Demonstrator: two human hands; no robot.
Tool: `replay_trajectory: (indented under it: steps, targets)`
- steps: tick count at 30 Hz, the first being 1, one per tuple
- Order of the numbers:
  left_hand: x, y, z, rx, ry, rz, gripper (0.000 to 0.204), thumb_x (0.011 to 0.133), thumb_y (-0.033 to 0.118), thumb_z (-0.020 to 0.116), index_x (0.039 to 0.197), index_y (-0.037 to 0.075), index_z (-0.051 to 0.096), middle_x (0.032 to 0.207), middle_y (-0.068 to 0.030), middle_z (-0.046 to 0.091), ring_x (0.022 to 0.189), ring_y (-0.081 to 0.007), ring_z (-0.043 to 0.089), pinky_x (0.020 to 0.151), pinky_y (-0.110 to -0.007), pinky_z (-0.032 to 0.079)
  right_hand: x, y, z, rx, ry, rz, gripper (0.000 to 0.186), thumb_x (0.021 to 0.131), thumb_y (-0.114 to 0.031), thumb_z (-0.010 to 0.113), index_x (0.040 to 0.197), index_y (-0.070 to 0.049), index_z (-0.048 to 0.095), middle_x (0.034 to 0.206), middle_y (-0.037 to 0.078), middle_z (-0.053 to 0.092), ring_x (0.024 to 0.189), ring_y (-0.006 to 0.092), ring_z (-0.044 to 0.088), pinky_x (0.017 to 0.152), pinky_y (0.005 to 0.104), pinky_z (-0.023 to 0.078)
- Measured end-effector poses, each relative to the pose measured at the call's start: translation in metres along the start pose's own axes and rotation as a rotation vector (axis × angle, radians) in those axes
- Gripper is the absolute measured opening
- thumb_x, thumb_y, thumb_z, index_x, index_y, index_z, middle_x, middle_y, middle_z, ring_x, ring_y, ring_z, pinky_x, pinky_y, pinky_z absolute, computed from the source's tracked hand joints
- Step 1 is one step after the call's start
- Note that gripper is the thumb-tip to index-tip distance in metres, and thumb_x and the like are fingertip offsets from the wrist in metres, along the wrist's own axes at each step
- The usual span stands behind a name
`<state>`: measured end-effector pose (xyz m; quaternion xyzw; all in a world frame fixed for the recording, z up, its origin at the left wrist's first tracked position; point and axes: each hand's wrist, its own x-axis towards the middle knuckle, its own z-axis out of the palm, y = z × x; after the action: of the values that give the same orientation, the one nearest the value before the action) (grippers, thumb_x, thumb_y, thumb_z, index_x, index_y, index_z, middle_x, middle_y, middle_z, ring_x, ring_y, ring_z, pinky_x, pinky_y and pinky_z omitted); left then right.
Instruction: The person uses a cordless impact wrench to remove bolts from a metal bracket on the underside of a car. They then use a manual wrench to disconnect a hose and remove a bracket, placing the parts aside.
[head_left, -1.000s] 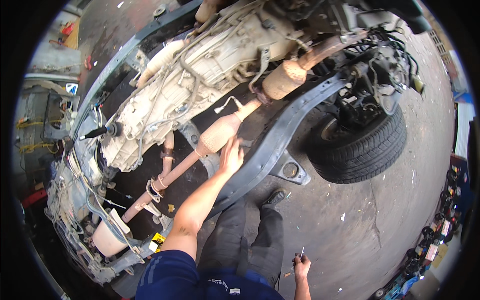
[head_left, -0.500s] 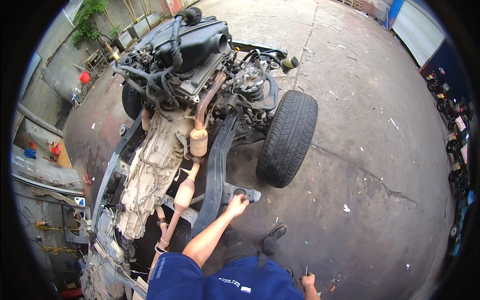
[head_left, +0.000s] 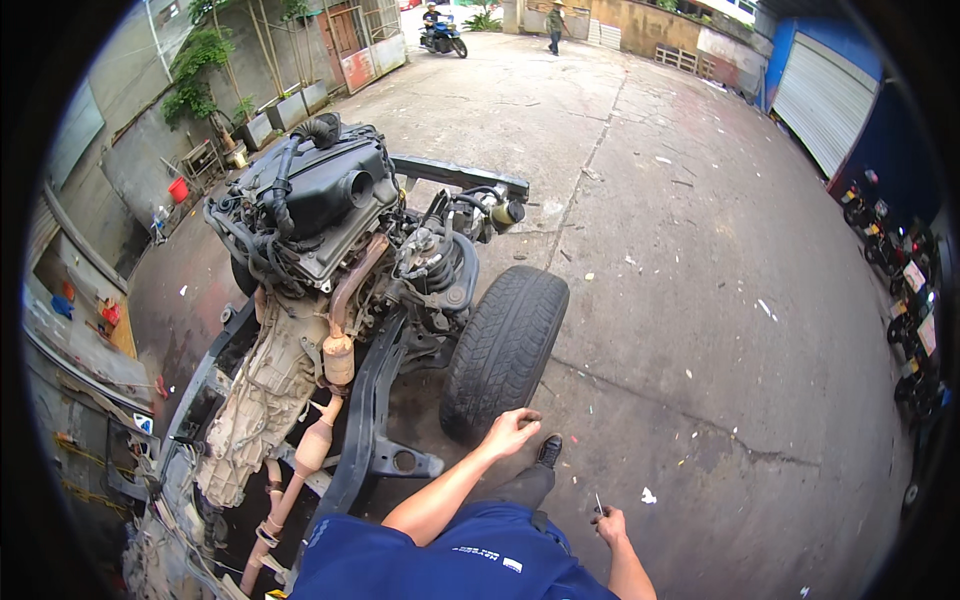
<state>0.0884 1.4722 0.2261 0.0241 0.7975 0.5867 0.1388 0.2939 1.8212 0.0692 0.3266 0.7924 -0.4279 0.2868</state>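
Note:
My left hand (head_left: 509, 434) is held out in front of me beside the near front tire (head_left: 506, 350). Its fingers are curled together with dark fingertips; whatever they may pinch is too small to make out. Low on the right, my right hand (head_left: 610, 525) is closed around a slim tool with a thin metal shaft (head_left: 599, 503) that points up; its handle is hidden in the fist. To the left of my left hand, a bracket with a round hole (head_left: 405, 461) sticks out from the dark frame rail (head_left: 352, 470). Neither hand touches the chassis.
The bare chassis carries an engine (head_left: 320, 205), a dusty gearbox (head_left: 265, 390) and a rusty exhaust pipe (head_left: 313, 448). Parked motorbikes (head_left: 905, 300) line the right side. Far off are a rider on a blue motorbike (head_left: 441, 38) and a walking person (head_left: 556, 27). Cracked concrete (head_left: 690, 300) spreads rightward.
My left hand has left the frame bracket and moved right, over beside the tire. My view has shifted, showing more of the far yard. The right hand still grips the slim tool, now held higher.

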Motion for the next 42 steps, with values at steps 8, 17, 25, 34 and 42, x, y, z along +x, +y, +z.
replay_trajectory:
  steps: [8,17,25,34,42]
  targets:
    - [0.211,-0.028,0.013,0.148,0.068,-0.389,0.038,0.089,0.027,0.067,0.12,0.005,0.073,0.116,-0.0188,0.074,0.114,-0.0318,0.069,0.102,-0.042,0.052,0.078,-0.034,-0.158,0.037,0.27,0.199,0.03,0.087,-0.022,0.073,0.113,-0.008,0.07,0.08,0.009,0.064,0.076,0.0267,0.064,0.073,0.0416,0.051]
    - [0.464,0.07,-0.032,0.121,-0.006,-0.051,0.038,0.097,0.024,0.063,0.127,0.001,0.066,0.117,-0.0189,0.073,0.11,-0.0298,0.071,0.094,-0.04,0.055,0.277,-0.197,-0.246,-0.154,0.057,0.127,0.024,0.085,-0.02,0.069,0.103,-0.004,0.072,0.082,0.014,0.069,0.079,0.0277,0.069,0.074,0.0423,0.054]
    - [0.536,-0.121,-0.037,-0.367,0.987,-1.007,0.027,0.087,0.022,0.068,0.108,0.008,0.077,0.11,-0.0189,0.075,0.11,-0.03,0.071,0.095,-0.041,0.053,0.527,-0.369,-0.341,-0.561,-0.258,-0.036,0.022,0.084,-0.017,0.065,0.095,0.0,0.074,0.083,0.019,0.073,0.081,0.0285,0.074,0.075,0.0428,0.057]
    - [0.653,-0.097,0.091,-0.445,0.669,-1.107,0.034,0.086,0.024,0.07,0.115,0.005,0.073,0.11,-0.0164,0.075,0.107,-0.0315,0.071,0.094,-0.042,0.054,0.88,-0.902,-0.522,-0.699,0.134,-0.504,0.028,0.087,-0.011,0.061,0.102,0.009,0.072,0.085,0.023,0.075,0.079,0.032,0.075,0.075,0.0412,0.057]
    - [0.919,-0.11,0.046,-0.475,1.033,-1.526,0.031,0.091,0.02,0.065,0.116,0.003,0.071,0.111,-0.0244,0.072,0.112,-0.0409,0.067,0.096,-0.047,0.052,0.941,-1.283,-0.336,-0.653,-0.047,-0.867,0.03,0.094,-0.013,0.059,0.114,0.006,0.07,0.081,0.015,0.073,0.075,0.02,0.069,0.07,0.0346,0.053]
